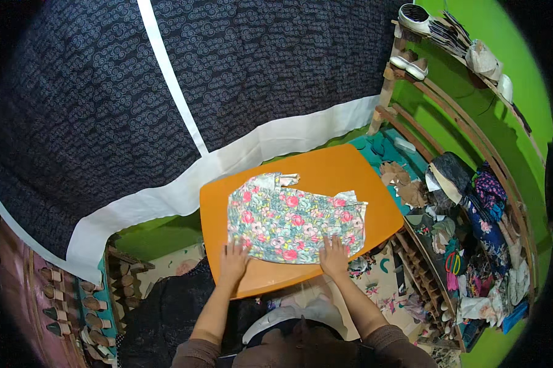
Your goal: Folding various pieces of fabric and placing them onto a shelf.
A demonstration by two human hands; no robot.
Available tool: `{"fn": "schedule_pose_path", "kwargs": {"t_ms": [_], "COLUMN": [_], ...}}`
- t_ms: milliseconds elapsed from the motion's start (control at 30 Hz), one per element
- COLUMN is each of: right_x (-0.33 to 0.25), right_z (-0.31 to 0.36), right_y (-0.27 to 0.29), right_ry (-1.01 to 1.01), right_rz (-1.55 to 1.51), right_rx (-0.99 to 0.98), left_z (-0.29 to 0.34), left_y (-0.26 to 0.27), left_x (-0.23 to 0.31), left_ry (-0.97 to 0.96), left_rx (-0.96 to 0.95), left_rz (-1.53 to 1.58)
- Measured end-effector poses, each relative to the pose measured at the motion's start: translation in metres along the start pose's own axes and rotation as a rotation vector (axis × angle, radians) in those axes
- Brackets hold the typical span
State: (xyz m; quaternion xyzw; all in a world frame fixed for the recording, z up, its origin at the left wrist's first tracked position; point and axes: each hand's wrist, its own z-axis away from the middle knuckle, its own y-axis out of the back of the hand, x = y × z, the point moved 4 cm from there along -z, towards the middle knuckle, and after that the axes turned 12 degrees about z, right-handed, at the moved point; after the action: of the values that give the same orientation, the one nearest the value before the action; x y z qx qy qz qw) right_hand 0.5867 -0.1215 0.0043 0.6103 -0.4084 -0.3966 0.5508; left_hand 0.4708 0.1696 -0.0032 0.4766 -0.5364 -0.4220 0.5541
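A floral cloth garment [296, 219], printed with pink roses and grey-green leaves on white, lies spread out on an orange table [325, 164]. Its lower edge runs close to the table's near side, and a small folded flap sticks up at its top. My left hand [233, 260] rests flat at the garment's lower left corner, fingers apart, partly on the cloth and partly on the tabletop. At the lower right edge, my right hand [333, 256] lies with its fingers stretched over the cloth. Neither hand grips anything.
A dark patterned curtain [276, 67] with white borders hangs behind the table. On the right, a wooden rack [454, 101] holds shoes above piled clothes and scraps [454, 233]. Wooden shoe forms [95, 319] line a shelf at lower left, beside black fabric [166, 313].
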Motion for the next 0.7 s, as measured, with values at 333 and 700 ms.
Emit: {"fn": "schedule_pose_path", "kwargs": {"t_ms": [333,700], "right_x": [0.017,0.018], "right_z": [0.028,-0.072], "right_y": [-0.002,0.006], "right_ry": [0.118,0.289], "right_rz": [0.072,-0.151], "right_rx": [0.037,-0.053], "left_z": [-0.016,0.007], "left_y": [0.019,-0.011], "left_x": [0.032,0.143], "left_ry": [0.113,0.293], "left_rx": [0.174,0.328], "left_rz": [0.072,0.895]}}
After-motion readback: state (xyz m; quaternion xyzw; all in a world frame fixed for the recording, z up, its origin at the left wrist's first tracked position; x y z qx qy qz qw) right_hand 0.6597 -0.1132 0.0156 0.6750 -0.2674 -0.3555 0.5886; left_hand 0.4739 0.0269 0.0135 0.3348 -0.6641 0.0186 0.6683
